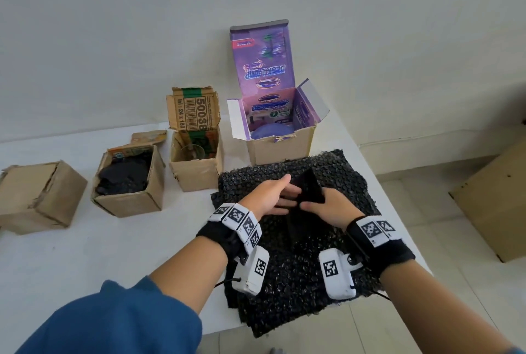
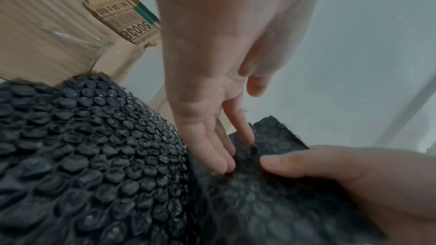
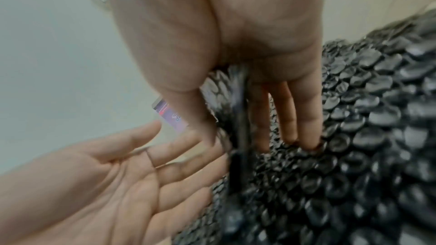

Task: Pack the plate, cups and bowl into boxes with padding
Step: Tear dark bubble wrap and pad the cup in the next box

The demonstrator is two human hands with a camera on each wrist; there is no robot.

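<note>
Bubble wrap (image 1: 296, 240) covers my white tabletop (image 1: 85, 254); right hand (image 1: 331, 207) pinches a raised fold, left hand (image 1: 270, 197) open beside it.

The cardboard box flap (image 1: 193, 110) reads "50038" and, seemingly, "isi : 24 x 180".

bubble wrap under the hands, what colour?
Black bubble wrap, glossy raised bubbles all over. Shows best in the left wrist view.

You are seeing black bubble wrap (image 1: 290, 268), a purple printed box (image 1: 273, 114), brown cardboard boxes (image 1: 37, 197), a white tabletop (image 1: 113, 245) and a blue sleeve (image 1: 113, 322).
</note>
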